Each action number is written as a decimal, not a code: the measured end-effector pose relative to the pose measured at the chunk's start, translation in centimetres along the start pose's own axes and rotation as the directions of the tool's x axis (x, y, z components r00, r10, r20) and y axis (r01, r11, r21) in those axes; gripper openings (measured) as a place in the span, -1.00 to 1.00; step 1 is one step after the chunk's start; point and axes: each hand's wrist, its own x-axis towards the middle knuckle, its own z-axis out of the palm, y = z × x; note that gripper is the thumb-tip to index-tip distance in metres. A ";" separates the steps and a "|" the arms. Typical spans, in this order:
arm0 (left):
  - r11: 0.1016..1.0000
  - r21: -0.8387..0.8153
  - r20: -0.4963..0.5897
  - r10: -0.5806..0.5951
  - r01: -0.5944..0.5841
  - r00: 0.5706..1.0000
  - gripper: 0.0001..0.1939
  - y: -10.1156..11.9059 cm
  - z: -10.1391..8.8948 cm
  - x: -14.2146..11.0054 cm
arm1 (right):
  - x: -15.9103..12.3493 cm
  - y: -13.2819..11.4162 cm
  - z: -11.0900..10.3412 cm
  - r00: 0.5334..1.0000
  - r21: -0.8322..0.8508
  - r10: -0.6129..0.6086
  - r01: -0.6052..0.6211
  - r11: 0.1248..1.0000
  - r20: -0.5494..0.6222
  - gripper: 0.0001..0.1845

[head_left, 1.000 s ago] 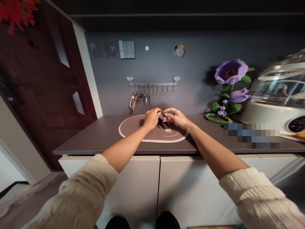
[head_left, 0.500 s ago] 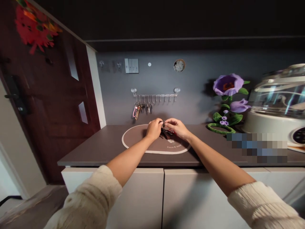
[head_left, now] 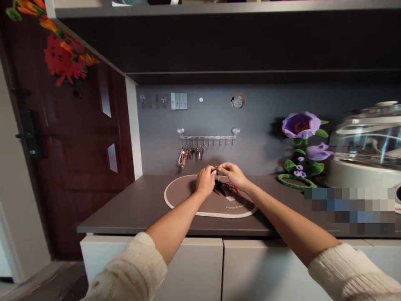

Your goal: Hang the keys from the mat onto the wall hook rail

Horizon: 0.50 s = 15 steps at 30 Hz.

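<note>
My left hand (head_left: pixel 206 181) and my right hand (head_left: pixel 234 175) meet over the oval brown mat (head_left: pixel 184 196) on the counter. Between their fingertips is a small metal key ring (head_left: pixel 216 168), pinched from both sides. A thin key seems to hang below the ring, partly behind the left fingers. Under the hands lies a small dark pile (head_left: pixel 223 190), probably more keys with a dark tag; a red cord (head_left: pixel 232 186) shows beside it. Beyond the hands, several bunches of keys (head_left: pixel 192 153) hang from the left hooks of a clear hook rail (head_left: pixel 209 137).
Purple fabric flowers (head_left: pixel 301 125) stand at the right, beside a white appliance with a clear dome (head_left: pixel 366 146). A dark shelf (head_left: pixel 219 42) overhangs the counter (head_left: pixel 125 209). At the left is a dark red door (head_left: pixel 90 167).
The view has tilted upward, so the scene sits lower and more of the shelf shows. My hands stay together at the ring, which now shows more clearly between the fingertips.
</note>
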 end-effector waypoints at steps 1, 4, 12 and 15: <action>1.000 -0.015 -0.006 -0.007 0.007 1.000 -0.84 -0.1 0.0 0.0 | 0.4 -0.1 0.0 1.000 -0.008 -0.012 0.013 1.000 0.013 -0.71; 0.999 -0.034 -0.022 -0.027 0.027 0.999 -0.83 -0.4 -0.1 0.2 | 1.7 -0.4 0.2 0.998 -0.018 -0.043 0.044 0.999 0.049 -0.70; 0.991 0.094 -0.071 -0.093 0.099 0.993 -0.78 -1.1 -0.5 0.5 | 5.5 -1.3 0.6 0.999 0.074 0.027 -0.024 0.997 -0.030 -0.75; 0.987 0.113 -0.069 -0.104 0.111 0.992 -0.80 -1.1 -0.4 0.4 | 7.0 -1.7 0.9 0.994 0.102 0.065 -0.055 0.993 -0.093 -0.82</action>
